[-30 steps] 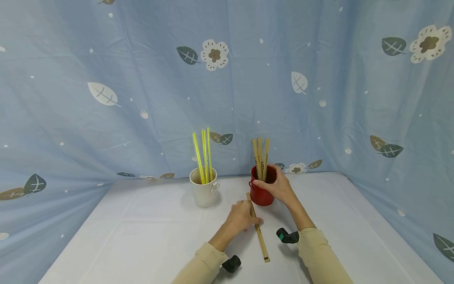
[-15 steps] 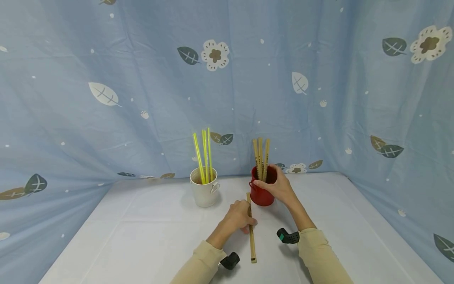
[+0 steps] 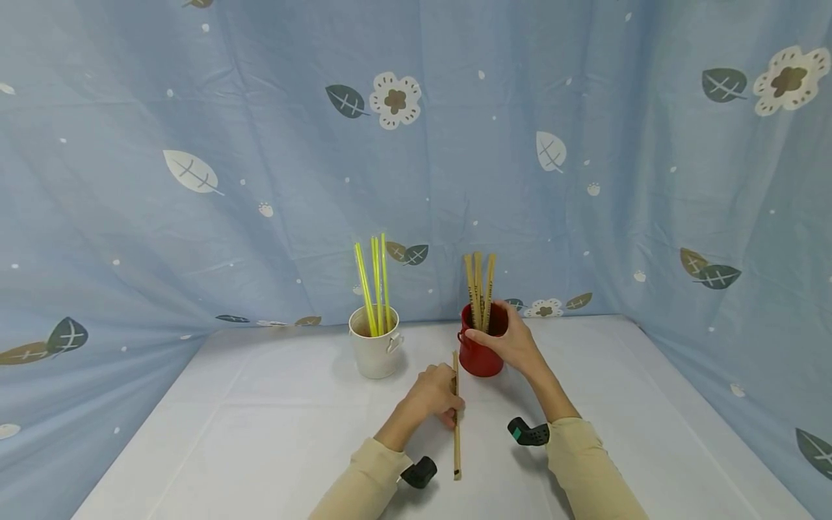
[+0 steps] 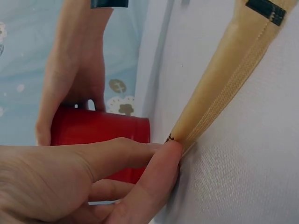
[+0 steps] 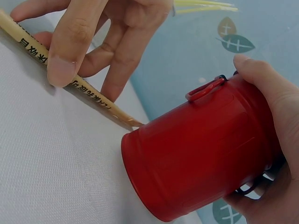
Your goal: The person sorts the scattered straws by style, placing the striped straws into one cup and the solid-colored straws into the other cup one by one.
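Note:
My left hand (image 3: 431,393) pinches a slim tan paper-wrapped stick (image 3: 457,448) between thumb and fingers, low over the white table. Black printed characters run along its wrapper (image 5: 96,93), and a dark band (image 4: 267,11) marks its near end. The stick's far end reaches beside the base of a small red bucket (image 5: 196,149). My right hand (image 3: 513,343) grips this bucket near its rim, thumb in front and fingers behind. Several similar wrapped sticks (image 3: 477,289) stand upright inside it.
To the left, a white bucket (image 3: 375,357) holds several yellow straw-like sticks (image 3: 365,289). A blue patterned curtain (image 3: 292,180) hangs behind the white table (image 3: 273,440). Black wrist devices (image 3: 419,473) show near both sleeves.
The wrapped stick has swung from a slant to nearly straight, its near end moving left. My left hand has shifted slightly left with it. My right hand and the red bucket stay put.

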Tool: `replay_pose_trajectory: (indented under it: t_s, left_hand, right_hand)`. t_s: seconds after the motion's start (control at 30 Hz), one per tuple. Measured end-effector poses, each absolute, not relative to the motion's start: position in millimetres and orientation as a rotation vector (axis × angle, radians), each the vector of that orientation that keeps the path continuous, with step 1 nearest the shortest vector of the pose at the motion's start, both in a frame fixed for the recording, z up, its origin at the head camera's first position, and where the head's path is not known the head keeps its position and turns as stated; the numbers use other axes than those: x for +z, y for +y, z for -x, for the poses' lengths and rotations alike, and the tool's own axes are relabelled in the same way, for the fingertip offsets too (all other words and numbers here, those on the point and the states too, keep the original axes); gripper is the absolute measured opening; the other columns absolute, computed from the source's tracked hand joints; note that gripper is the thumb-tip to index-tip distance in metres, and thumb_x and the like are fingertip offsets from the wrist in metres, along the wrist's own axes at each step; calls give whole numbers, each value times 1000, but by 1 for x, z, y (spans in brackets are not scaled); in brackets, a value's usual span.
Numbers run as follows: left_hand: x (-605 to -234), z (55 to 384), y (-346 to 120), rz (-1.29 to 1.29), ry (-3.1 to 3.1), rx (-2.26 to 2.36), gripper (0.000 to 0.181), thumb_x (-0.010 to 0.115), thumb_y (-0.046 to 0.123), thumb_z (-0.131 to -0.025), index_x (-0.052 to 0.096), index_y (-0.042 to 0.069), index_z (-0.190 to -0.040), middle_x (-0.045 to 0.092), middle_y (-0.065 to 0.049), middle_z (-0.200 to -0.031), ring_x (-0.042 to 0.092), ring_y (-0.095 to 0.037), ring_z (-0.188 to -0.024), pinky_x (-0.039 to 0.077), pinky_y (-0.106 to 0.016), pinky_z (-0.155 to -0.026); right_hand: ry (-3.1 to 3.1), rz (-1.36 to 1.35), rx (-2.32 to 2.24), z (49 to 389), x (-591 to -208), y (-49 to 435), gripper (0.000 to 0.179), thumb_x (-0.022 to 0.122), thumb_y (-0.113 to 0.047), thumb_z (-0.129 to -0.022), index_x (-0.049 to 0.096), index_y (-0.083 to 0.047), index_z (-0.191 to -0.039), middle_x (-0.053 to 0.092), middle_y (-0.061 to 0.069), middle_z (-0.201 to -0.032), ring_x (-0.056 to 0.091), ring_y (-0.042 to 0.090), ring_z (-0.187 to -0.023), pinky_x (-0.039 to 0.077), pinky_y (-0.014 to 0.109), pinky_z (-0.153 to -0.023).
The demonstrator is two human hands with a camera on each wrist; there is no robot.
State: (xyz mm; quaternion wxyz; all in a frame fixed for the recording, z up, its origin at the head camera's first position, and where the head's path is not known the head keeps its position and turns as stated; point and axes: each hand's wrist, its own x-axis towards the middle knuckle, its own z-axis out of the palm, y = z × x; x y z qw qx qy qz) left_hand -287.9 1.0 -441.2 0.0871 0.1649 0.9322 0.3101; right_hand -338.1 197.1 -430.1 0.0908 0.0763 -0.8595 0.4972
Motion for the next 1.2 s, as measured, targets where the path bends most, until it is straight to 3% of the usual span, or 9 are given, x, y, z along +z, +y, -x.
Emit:
replay_pose_trajectory:
  t_s: [0.8, 0.9, 1.07, 1.2]
  left_hand:
    - [-440, 296, -11, -411, 2642, 1086, 15, 75, 2, -80, 60, 4, -77, 65, -7, -55, 67, -18, -46, 55, -23, -57]
    - [-439, 297, -12, -423, 2640, 1108, 15, 74, 1, -80, 63, -1, -91, 67, -7, -58, 68, -18, -47, 56, -24, -61]
    - [-438, 298, -14, -430, 2606, 1167, 54, 71, -1, -81, 52, -11, -131, 70, -7, -70, 69, -20, -50, 60, -30, -66]
    - [-438, 300, -15, -427, 2604, 1173, 63, 71, 0, -82, 47, -9, -139, 72, -9, -80, 69, -20, -51, 60, -31, -65]
  right_hand:
    - [-2545, -223, 1499, 337, -429, 196, 97, 79, -50, -79, 26, -12, -151, 46, 11, -143, 48, 31, -130, 46, 53, -105]
    - [-2548, -220, 1498, 336, -429, 196, 97, 79, -51, -79, 26, -13, -151, 46, 11, -143, 47, 31, -130, 46, 53, -104]
    - [-2549, -225, 1498, 336, -428, 196, 98, 78, -51, -79, 25, -13, -152, 46, 11, -143, 47, 31, -130, 46, 54, -104]
    - [-2548, -227, 1501, 336, -428, 196, 98, 78, -51, -79, 25, -13, -152, 46, 11, -143, 48, 31, -130, 46, 54, -105]
